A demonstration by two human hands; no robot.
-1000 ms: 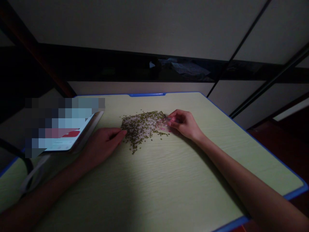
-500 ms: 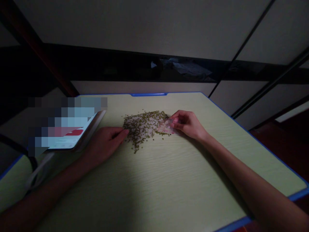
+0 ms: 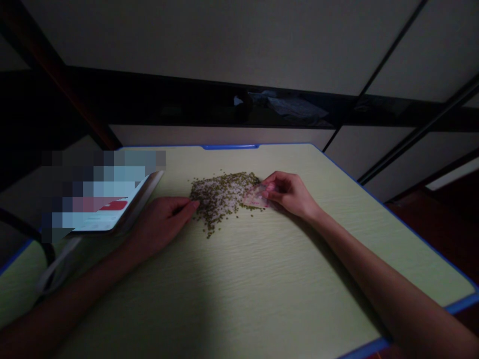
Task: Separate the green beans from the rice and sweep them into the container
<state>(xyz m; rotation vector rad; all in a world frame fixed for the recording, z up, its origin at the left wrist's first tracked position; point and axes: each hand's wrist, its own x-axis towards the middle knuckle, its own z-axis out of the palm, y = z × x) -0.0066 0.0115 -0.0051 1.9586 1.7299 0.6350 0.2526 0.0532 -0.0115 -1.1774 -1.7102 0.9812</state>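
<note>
A flat pile of small green beans mixed with white, rice-like grains (image 3: 220,194) lies on the pale table. At its left edge rests my left hand (image 3: 164,219), closed, with thumb and forefinger together against the grains. Whatever is between those fingertips is too small to make out. My right hand (image 3: 290,192) is on the other side, its fingers pinching a small clear plastic bag with pink print (image 3: 256,198). The bag lies low over the pile's right edge, and its upper part is hidden by my fingers.
A tablet with a lit screen (image 3: 112,212) stands tilted at the left, partly blurred out. A pale strap (image 3: 56,271) and a dark cable (image 3: 28,224) are near it. The table (image 3: 262,284) has a blue rim, and cabinet panels (image 3: 224,40) rise behind it.
Almost nothing differs. The bag's lower edge at my right fingers has shifted very slightly; my left hand stays at the pile's left edge.
</note>
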